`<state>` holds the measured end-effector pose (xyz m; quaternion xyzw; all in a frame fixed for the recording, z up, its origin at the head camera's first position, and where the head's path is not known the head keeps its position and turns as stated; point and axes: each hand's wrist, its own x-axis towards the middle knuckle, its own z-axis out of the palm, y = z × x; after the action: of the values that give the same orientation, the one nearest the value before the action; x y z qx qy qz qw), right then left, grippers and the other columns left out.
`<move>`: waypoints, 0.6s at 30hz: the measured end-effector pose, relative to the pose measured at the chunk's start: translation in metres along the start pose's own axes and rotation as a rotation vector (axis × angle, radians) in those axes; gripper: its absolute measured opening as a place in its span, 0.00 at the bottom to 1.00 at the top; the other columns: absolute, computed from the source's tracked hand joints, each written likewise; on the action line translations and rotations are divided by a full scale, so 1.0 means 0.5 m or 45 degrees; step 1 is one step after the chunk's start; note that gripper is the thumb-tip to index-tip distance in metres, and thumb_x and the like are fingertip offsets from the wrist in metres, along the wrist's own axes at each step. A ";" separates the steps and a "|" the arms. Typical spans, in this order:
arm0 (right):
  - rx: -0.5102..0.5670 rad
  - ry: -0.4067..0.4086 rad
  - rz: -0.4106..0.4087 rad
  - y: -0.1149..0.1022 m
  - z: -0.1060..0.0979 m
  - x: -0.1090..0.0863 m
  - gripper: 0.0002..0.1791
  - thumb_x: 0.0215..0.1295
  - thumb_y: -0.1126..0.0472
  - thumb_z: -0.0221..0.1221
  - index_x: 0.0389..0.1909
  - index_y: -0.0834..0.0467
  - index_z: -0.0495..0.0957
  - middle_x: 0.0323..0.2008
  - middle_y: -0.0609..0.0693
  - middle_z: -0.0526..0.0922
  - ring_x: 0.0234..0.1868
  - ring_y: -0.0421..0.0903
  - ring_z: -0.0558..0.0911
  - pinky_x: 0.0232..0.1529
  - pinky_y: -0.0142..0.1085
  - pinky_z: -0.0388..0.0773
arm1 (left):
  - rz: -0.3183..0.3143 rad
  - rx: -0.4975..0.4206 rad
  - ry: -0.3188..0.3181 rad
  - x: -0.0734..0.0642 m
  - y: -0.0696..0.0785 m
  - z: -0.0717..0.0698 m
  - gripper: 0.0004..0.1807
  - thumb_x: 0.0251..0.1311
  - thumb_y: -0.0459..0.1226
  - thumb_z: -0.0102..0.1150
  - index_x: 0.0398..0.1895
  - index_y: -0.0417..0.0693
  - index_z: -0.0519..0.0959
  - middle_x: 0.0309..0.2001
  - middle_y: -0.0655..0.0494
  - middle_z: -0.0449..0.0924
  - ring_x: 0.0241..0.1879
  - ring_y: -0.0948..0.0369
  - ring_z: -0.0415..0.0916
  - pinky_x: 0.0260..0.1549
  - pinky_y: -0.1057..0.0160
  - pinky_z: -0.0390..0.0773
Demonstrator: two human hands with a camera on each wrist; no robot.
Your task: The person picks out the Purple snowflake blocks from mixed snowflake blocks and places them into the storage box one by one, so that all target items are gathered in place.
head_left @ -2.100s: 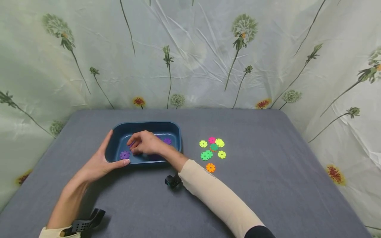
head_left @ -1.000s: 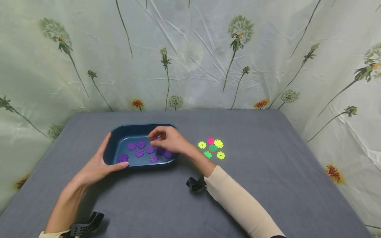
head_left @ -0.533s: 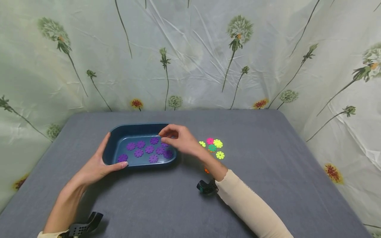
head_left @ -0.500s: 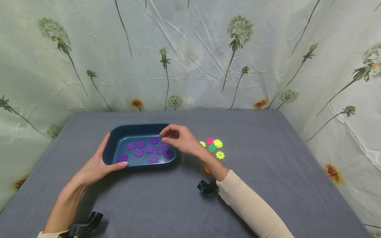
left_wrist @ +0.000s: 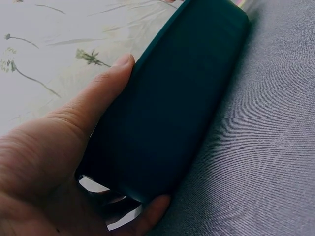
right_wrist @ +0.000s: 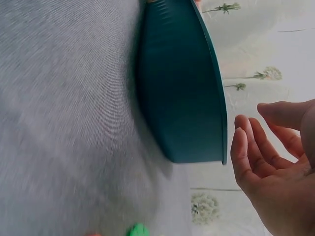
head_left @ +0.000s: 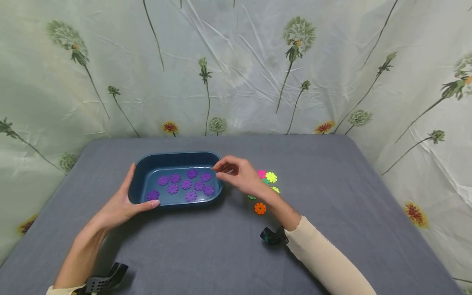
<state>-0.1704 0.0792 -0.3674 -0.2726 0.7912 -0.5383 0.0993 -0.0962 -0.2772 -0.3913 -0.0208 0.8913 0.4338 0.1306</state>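
Observation:
A blue rectangular tray (head_left: 173,159) stands on the cloth, with several purple notched plastic discs (head_left: 186,184) lying spread on its floor. My left hand (head_left: 118,205) grips the tray's left end, its thumb along the near rim. In the left wrist view the thumb presses the tray's outer side (left_wrist: 162,113), and a fingertip shows at its lower edge. My right hand (head_left: 241,175) hovers just off the tray's right end, fingers loosely bent. In the right wrist view a gap shows between thumb and fingers (right_wrist: 253,152), with nothing held.
Right of the tray lie loose discs: yellow (head_left: 271,177), pink (head_left: 261,173), green (head_left: 252,197) and orange (head_left: 260,208), partly hidden by my right hand and forearm. A grey cloth (head_left: 332,196) covers the table. A flowered curtain (head_left: 243,82) hangs behind.
My right hand let go of a purple disc in the tray, then moved right, out past the right rim. The purple discs show more fully. My left hand stays on the tray.

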 end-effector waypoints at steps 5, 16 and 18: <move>-0.045 0.020 0.002 0.006 -0.025 -0.015 0.13 0.73 0.65 0.63 0.54 0.62 0.83 0.52 0.56 0.85 0.53 0.50 0.85 0.56 0.45 0.84 | -0.014 0.027 -0.004 -0.001 0.004 -0.004 0.72 0.61 0.53 0.72 0.81 0.70 0.16 0.83 0.34 0.18 0.79 0.23 0.29 0.66 0.16 0.46; -0.135 0.129 -0.006 0.041 -0.076 -0.040 0.13 0.72 0.64 0.65 0.54 0.62 0.83 0.53 0.61 0.86 0.51 0.52 0.85 0.54 0.45 0.84 | 0.046 0.157 -0.009 0.004 0.017 -0.005 0.74 0.58 0.55 0.74 0.83 0.58 0.19 0.83 0.29 0.25 0.79 0.24 0.35 0.67 0.19 0.52; -0.143 0.146 0.007 0.043 -0.082 -0.046 0.13 0.71 0.64 0.65 0.54 0.61 0.82 0.53 0.61 0.86 0.50 0.51 0.85 0.54 0.44 0.84 | 0.051 0.184 -0.021 0.002 0.020 -0.006 0.74 0.58 0.56 0.74 0.83 0.56 0.19 0.83 0.28 0.25 0.79 0.23 0.35 0.66 0.19 0.52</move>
<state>-0.1767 0.1304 -0.3737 -0.2443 0.8254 -0.5074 0.0397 -0.0995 -0.2732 -0.3820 0.0102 0.9194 0.3710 0.1305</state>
